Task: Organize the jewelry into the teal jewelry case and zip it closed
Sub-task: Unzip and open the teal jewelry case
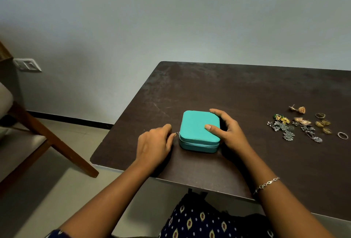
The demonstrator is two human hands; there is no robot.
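Observation:
The teal jewelry case [195, 127] lies flat and closed on the dark table [247, 89], near its left front part. My left hand [154, 145] pinches the small metal zipper pull [177, 133] at the case's left side. My right hand [227, 130] grips the case from the right, thumb on the lid and fingers curled over its far right corner. A cluster of jewelry [303, 125] lies loose on the table to the right: silver earrings [281, 126], gold jhumka earrings [300, 109], gold rings [322, 122] and a silver ring [342, 135].
A wooden chair [34, 133] stands left of the table on the tiled floor. A wall socket [27, 65] sits low on the pale wall. The table's left edge runs close to my left hand. A bracelet [266, 183] is on my right wrist.

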